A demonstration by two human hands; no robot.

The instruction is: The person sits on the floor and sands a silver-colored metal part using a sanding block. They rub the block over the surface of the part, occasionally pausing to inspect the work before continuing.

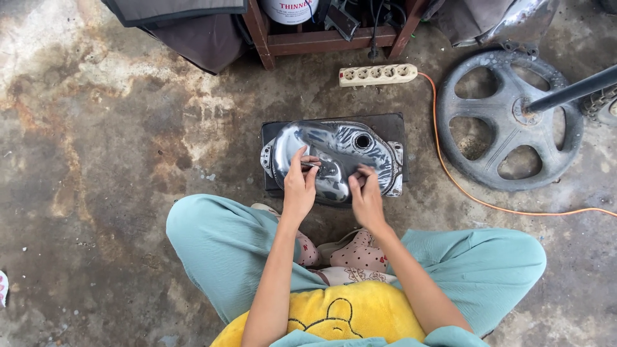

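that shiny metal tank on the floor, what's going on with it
A person sits cross-legged on the concrete floor with both hands on a shiny metal tank, which lies on a dark mat. The left hand presses on its middle; the right hand rests near its front edge. A power strip with an orange cord and a wheel lie nearby.

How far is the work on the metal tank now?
Done: most of the metal tank already shines on its dark mat. In hand: the left hand and right hand press on its near side. Left: I cannot tell which patches remain dull.
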